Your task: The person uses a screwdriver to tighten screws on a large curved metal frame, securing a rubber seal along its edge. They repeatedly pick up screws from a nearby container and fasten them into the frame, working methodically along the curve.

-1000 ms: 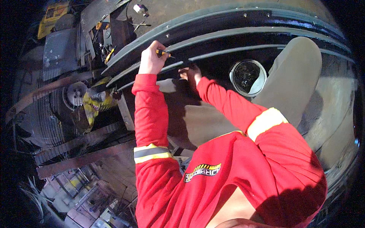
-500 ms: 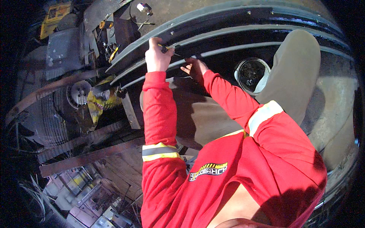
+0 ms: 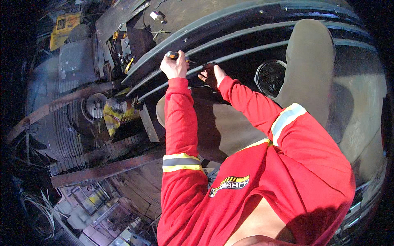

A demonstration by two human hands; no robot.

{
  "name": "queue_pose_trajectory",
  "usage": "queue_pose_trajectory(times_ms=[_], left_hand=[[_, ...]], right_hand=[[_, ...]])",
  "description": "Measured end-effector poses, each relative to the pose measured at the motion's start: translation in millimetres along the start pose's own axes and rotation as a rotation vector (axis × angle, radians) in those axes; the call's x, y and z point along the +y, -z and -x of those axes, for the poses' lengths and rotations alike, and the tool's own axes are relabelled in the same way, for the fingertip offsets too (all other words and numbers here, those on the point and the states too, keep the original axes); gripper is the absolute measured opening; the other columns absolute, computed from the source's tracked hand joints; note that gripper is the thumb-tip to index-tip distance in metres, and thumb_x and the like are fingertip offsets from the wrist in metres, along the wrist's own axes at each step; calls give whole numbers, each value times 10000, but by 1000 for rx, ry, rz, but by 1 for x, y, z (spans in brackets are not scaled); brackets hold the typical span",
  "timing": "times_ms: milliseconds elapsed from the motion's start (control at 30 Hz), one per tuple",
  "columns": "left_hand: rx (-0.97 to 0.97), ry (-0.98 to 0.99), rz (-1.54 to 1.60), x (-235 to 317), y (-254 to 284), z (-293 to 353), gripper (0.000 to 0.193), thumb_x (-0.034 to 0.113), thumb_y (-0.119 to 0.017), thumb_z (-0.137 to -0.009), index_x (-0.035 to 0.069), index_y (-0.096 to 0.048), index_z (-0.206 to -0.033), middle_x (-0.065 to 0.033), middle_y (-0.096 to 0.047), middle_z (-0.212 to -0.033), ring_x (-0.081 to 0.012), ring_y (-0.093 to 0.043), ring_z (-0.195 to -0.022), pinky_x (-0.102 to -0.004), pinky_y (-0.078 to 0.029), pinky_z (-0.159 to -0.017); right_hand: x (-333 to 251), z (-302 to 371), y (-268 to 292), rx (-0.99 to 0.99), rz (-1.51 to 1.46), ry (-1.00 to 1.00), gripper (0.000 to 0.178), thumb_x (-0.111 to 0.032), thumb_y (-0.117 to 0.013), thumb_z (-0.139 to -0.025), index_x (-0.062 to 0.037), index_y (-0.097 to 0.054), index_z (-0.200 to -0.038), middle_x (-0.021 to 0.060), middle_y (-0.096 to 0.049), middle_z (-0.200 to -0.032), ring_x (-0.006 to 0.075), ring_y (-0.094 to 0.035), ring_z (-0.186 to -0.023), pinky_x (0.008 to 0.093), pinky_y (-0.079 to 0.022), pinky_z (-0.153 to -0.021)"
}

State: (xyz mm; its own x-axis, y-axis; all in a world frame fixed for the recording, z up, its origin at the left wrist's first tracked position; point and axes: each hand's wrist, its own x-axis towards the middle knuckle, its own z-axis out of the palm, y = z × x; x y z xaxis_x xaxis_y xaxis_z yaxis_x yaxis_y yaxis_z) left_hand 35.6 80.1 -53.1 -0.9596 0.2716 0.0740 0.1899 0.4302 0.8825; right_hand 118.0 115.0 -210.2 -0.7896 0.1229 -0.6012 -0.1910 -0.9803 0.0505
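My left hand (image 3: 175, 67) is closed around the handle of a screwdriver (image 3: 172, 55), black with orange, whose butt sticks out past my thumb. Its thin shaft points right, toward my right hand (image 3: 212, 76). That hand lies mostly in shadow against the nearest pale rail (image 3: 242, 54). Its upper fingers come together at a small dark spot on the rail, and I cannot make out what they grip; the lower fingers hang loosely apart. Both hands are over a long curved dark metal frame (image 3: 230, 33) with pale edges and several bolts.
A round dark container (image 3: 271, 78) stands beside my raised knee (image 3: 310, 49). Loose tools (image 3: 128, 63) lie left of the frame, near a white can-like thing (image 3: 157, 16). Rusty beams (image 3: 102, 170), a crumpled yellow wrapper (image 3: 117, 115) and a yellow box (image 3: 65, 25) are farther left.
My left hand has turned and shifted slightly down and right in the picture, so the screwdriver's handle shows more. My right hand stays by the rail. The view has moved a little.
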Motion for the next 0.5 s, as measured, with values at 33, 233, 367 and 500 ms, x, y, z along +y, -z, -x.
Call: queue_pose_trajectory(times_ms=[33,233,367,500], left_hand=[[19,-5,-7,7,-2,-1,213,98,-657,-764,15,-489,-662,-74,-553,-527,-152,-549,-396,-274,-451,-367],[555,-225,90,27,58,-39,154,75,-630,-760,7,-529,-665,-56,-569,-604,-125,-515,-477,-274,-448,-441],[466,-226,127,23,72,-39,186,114,-647,-758,-10,-541,-669,-57,-584,-646,-117,-495,-490,-283,-427,-431],[364,-57,129,19,73,-31,215,143,-646,-766,9,-516,-659,-72,-583,-618,-113,-481,-417,-263,-396,-384]], right_hand=[[-1,-3,3,-38,6,-15,125,-190,-509,-854,-70,-539,-833,77,-503,-788,245,-548,-774,419,-559,-697],[-1,22,-21,103,209,-32,125,-166,-552,-843,-71,-530,-920,73,-568,-950,267,-491,-1092,442,-441,-909],[-8,11,-7,12,271,-20,118,-97,-533,-833,-39,-536,-935,109,-588,-969,228,-570,-941,387,-489,-849],[-7,8,0,-134,172,-109,97,-32,-492,-843,10,-519,-926,136,-596,-941,248,-598,-912,400,-511,-832]])
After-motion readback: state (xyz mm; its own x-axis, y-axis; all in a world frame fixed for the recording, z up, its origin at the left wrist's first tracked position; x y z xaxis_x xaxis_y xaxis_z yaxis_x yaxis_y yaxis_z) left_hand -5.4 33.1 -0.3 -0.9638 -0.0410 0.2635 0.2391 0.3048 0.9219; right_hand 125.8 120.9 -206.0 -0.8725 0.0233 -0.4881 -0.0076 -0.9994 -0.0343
